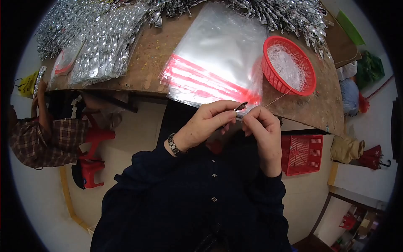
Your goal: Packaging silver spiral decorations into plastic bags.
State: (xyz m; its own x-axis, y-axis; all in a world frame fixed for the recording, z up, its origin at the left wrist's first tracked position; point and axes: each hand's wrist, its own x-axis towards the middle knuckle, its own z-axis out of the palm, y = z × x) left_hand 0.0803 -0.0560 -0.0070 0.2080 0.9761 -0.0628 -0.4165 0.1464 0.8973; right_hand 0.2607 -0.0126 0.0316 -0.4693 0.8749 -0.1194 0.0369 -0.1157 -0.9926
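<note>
My left hand [205, 122] is closed in a pinch on a small shiny metal piece [241, 106] with a dark, rounded tip that sticks up past the thumb. Close beside it, my right hand [263, 126] pinches with thumb and forefinger. A thin white string [277, 100] runs from the red basket [311, 75] toward the right hand; the fingers hide its end. Inside the basket lies a loose heap of white strings [286, 67]. Just beyond both hands, a stack of clear plastic bags [218, 42] with red-striped edges lies on the brown table [149, 52].
Shiny silver pieces [109, 42] are heaped along the table's far side. Under the table at right stands a red plastic crate [301, 155]. Another person [42, 138] in a checked shirt sits at left, near red stools [91, 170]. A folded umbrella [371, 157] leans at the right wall.
</note>
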